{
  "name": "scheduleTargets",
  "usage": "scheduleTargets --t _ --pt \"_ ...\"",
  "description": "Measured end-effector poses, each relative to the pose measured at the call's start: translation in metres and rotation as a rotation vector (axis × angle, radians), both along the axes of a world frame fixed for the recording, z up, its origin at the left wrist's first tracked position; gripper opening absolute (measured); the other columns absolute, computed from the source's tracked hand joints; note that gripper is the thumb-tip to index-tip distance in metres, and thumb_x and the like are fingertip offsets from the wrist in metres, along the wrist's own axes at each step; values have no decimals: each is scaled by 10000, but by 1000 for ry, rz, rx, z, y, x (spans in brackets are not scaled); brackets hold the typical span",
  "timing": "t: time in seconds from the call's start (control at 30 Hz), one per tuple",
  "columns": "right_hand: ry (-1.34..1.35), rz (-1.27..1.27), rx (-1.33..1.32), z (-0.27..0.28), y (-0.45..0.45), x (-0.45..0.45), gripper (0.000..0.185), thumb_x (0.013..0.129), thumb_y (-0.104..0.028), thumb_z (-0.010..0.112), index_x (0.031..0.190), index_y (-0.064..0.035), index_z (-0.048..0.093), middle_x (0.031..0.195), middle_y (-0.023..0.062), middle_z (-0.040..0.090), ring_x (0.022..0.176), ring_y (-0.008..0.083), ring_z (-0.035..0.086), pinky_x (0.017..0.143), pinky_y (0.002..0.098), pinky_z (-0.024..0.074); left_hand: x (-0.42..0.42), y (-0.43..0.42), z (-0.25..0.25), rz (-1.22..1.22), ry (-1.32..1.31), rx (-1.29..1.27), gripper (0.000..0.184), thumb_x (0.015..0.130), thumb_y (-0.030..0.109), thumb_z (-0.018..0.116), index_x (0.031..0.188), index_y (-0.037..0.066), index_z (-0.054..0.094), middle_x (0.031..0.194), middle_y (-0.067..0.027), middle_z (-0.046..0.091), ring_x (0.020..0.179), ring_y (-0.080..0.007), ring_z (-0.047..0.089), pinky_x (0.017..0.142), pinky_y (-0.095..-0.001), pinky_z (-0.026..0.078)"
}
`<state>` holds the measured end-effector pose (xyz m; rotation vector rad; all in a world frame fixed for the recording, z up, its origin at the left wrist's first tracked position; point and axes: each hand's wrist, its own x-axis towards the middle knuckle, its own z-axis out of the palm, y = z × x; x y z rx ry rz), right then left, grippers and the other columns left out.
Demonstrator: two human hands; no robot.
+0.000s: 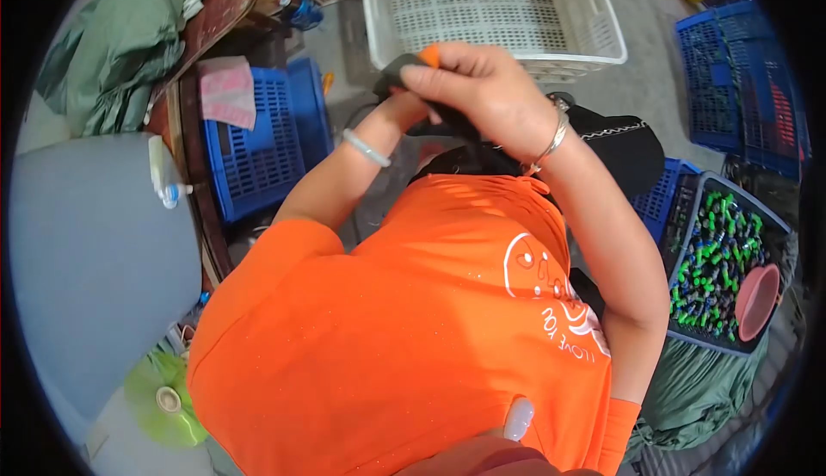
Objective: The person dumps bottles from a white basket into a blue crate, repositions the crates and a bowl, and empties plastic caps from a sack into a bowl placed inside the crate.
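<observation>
My right hand, with a silver bangle at its wrist, is closed, thumb and fingers pinching a dark grey, glove-like piece of cloth. An orange part of it shows by my fingertips. My left hand is against the same cloth, under my right hand. Its fingers are mostly hidden by the dark material, so I cannot tell how they are bent. Both hands are in front of my waist, near the close edge of a white plastic crate.
Blue crates stand at left and far right, a pink cloth over the left one. At right, a dark bin holds many small green and blue pieces and a pink bowl. A grey surface lies at left.
</observation>
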<state>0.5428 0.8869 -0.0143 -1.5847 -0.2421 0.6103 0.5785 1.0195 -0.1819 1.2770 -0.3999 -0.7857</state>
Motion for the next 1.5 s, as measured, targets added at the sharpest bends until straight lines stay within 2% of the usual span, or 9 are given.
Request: scheduleTargets --t 0.13,0.2,0.47,0.57,0.63,0.97,1.17,1.23,1.5 --pt "64 17 124 -18 -5 13 224 872 -243 599 775 -42 617 658 -44 547 602 24 453 552 192 371 -28 32 59 -100 -600 750 188 832 181 563 892 6 597 745 -91 611 713 -177 601 587 -319 451" --pt "23 40 24 -27 -8 15 228 842 -246 617 767 -32 632 639 -23 561 601 36 469 559 208 394 -37 55 130 -505 -674 977 226 814 155 616 986 12 589 879 -94 620 869 -190 590 722 -348 464" --pt "43 181 65 -44 -5 17 239 828 -258 623 810 -19 633 676 6 596 634 68 526 596 249 437 -8 63 122 73 -956 406 188 796 141 643 895 -15 606 714 -26 604 619 -134 562 610 -256 450" --pt "-137 166 -25 -62 -6 16 233 830 -250 619 857 -18 628 755 18 612 703 80 552 639 254 450 -10 71 123 -139 -30 417 261 790 272 684 801 20 619 679 -26 600 600 -100 563 552 -225 425" --pt "-570 110 -252 -70 -6 16 225 833 -228 612 915 -20 624 850 29 621 790 91 571 688 254 459 -9 76 122 -181 -14 445 264 802 282 672 796 24 620 677 -25 599 598 -99 569 554 -223 428" --pt "-411 -265 405 29 -126 -53 176 852 -97 513 964 16 590 941 69 576 917 181 547 795 333 432 -26 124 92 -357 414 770 299 871 244 570 802 -38 637 727 -66 645 618 -127 622 629 -250 473" --pt "-790 89 1554 82 -151 -105 134 675 -205 682 587 -104 667 560 -43 515 564 115 547 583 260 448 -53 140 33 -592 475 855 293 875 234 559 836 -43 647 779 -86 666 685 -144 639 671 -266 484" --pt "-1444 -136 1401 97 -112 -95 180 745 -16 529 575 -67 495 594 43 514 558 125 538 622 313 456 -67 140 13 -749 488 896 283 875 227 554 863 -37 655 803 -88 673 725 -148 642 701 -271 485" --pt "-1446 -395 1145 107 -117 -133 250 710 29 428 498 -88 368 464 -21 360 518 84 462 798 273 409 -125 122 -52 -989 170 940 302 822 266 618 992 20 656 878 -78 679 849 -193 624 757 -314 460"
